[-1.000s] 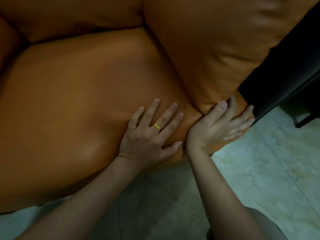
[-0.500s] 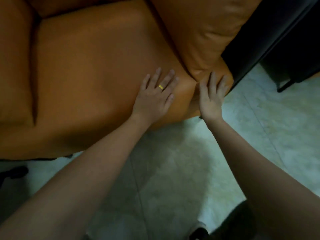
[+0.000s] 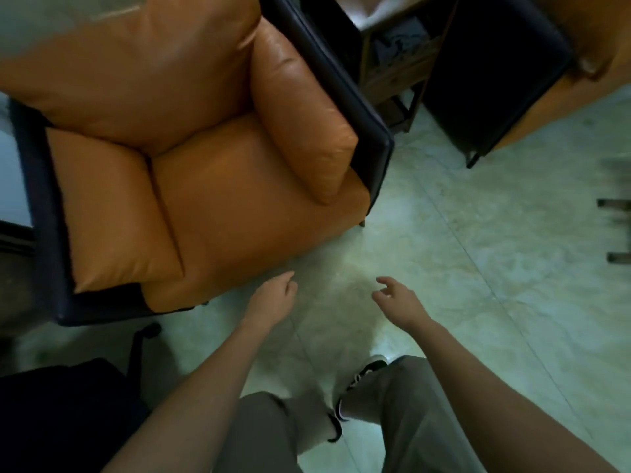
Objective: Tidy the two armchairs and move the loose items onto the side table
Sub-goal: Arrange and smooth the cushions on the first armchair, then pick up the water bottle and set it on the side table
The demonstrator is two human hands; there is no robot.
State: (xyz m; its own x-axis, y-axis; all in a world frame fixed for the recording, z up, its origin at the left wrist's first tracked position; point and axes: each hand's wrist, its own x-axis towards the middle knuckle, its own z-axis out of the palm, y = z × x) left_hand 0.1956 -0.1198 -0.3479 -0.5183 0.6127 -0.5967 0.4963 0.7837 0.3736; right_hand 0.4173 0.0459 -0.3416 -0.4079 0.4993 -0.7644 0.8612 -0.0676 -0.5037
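Now your near armchair [image 3: 222, 186] looks settled: its cushions sit square in the dark frame, and no loose item shows on the seat. What's left, as I read it, is the second armchair [image 3: 604, 29], only partly in view at the upper right, and anything meant for the side table [image 3: 396, 76] standing between the two; whatever lies on its shelf is too dark to name. Half a second ago both palms lay on the seat's front corner. Now you've stood back, and your left hand [image 3: 273, 297] and right hand [image 3: 397, 298] hang over the tiled floor [image 3: 478, 268], fingers loosely curled, holding nothing.
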